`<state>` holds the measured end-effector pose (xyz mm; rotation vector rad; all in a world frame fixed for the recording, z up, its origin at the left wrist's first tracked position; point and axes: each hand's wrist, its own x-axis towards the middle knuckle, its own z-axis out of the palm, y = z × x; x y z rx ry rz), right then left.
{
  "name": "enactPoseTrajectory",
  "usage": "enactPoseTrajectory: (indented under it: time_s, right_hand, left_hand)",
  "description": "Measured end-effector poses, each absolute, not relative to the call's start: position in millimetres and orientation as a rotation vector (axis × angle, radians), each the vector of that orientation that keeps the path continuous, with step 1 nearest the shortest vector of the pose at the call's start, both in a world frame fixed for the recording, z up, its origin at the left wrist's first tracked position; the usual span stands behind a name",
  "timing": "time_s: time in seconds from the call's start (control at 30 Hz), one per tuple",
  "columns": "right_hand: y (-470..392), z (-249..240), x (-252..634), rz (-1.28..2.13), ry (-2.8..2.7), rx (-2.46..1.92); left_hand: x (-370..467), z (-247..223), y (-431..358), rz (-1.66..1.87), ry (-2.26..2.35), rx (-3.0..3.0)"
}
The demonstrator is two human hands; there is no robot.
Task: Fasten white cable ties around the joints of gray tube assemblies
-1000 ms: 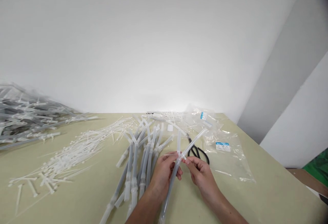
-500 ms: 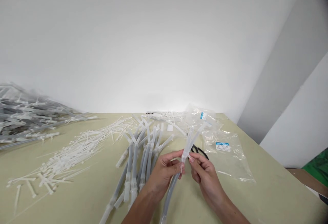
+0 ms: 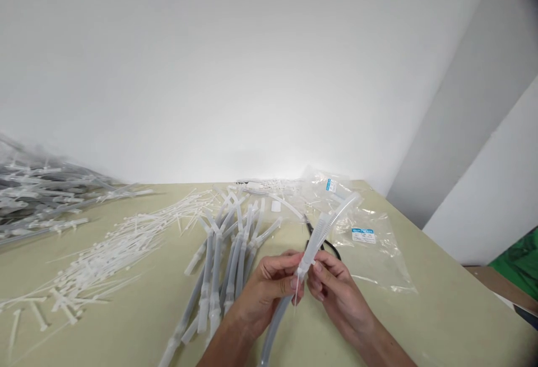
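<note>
A grey flexible tube [image 3: 275, 325] with two translucent white branches at its upper end slants up between my hands. My left hand [image 3: 269, 288] is closed around the tube just below the joint, thumb in front. Around the joint goes a thin white cable tie [image 3: 296, 294], its tail hanging down by my left thumb. My right hand [image 3: 342, 294] is closed at the joint's right side, thumb and index finger pinching the small white end of the tie. Black-handled scissors [image 3: 332, 248], partly hidden, lie behind the hands.
Several similar branched tubes [image 3: 216, 277] lie left of my hands. Beyond them spreads a heap of loose cable ties [image 3: 113, 249]. A large pile of tubes [image 3: 46, 193] fills the far left. Clear plastic bags [image 3: 378, 260] with labels lie at right, near the wall [image 3: 260, 75].
The branched upper end of the tube has tilted to the right and turned, its ribbed side now showing. Both hands stay at the joint, slightly lower. The view has shifted slightly.
</note>
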<state>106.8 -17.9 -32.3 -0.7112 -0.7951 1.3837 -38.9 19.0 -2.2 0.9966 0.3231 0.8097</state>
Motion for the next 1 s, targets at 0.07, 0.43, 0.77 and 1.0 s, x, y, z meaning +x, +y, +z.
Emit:
enactPoseTrajectory:
  time_s: [0.07, 0.43, 0.77, 1.0]
  right_hand:
    - [-18, -31, 107, 1.399, -0.81, -0.693]
    - [-25, -28, 105, 0.841, -0.93, -1.046]
    - [-17, -44, 104, 0.031, -1.283, -1.24]
    - [-14, -48, 105, 0.03, -1.372, -1.26]
  left_hand:
    - [-39, -1, 18, 0.804, 0.313, 0.995]
    - [-33, -4, 20, 0.878, 0.534, 0.936]
    - [-17, -16, 17, 0.936, 0.617, 0.784]
    - [-14, -19, 15, 0.981, 0.621, 0.749]
